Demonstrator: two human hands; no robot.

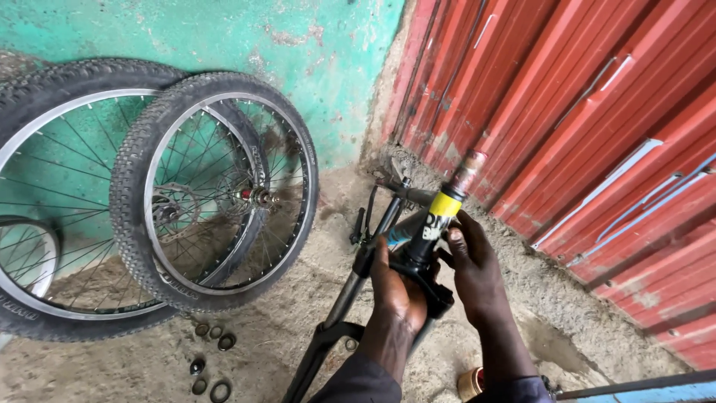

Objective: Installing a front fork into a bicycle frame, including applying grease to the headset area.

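A bicycle frame's head tube [441, 213], yellow and black with a bare steerer end [468, 170] sticking up, is held in front of me. My left hand [395, 291] wraps around the black lower part of the tube from the left. My right hand [473, 265] grips the same tube from the right, fingers curled against it. A black suspension fork [339, 306] and handlebar with a brake lever [360, 224] lie on the ground just behind my hands.
Two spoked wheels with knobby tyres [216, 190] [56, 201] lean on the green wall at left. Several small rings and bearing parts [212, 351] lie on the dirt floor. A red corrugated shutter [597, 127] fills the right side. A small tin [470, 383] sits near my right arm.
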